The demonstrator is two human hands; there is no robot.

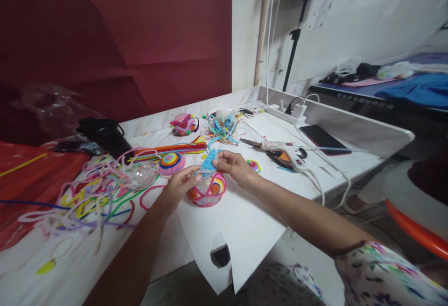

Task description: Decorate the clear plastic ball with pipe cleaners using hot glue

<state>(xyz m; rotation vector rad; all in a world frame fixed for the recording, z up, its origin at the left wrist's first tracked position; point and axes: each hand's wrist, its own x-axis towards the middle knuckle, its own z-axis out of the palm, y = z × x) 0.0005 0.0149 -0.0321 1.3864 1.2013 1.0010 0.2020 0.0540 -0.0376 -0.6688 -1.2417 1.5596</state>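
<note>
A clear ball (210, 197) trimmed with pink, orange and yellow fuzzy strips is in front of me over a white sheet. At its top is a bright blue piece made of fuzzy strips (209, 162). My right hand (234, 166) pinches this blue piece between thumb and fingers. My left hand (179, 185) is closed at the ball's upper left, its thumb across the top near the blue piece; the fingertips' exact contact is partly hidden. Just behind my left hand sits a ball covered in coloured rings (171, 163).
Loose fuzzy strips (84, 203) spread over the left side. A pink decorated ball (184, 124) and a blue tangle (223, 126) stand farther back. At right lie scissors (254, 144), a white glue gun (296, 159) with its cord, and a phone (325, 138). A cut white sheet (245, 236) overhangs the front edge.
</note>
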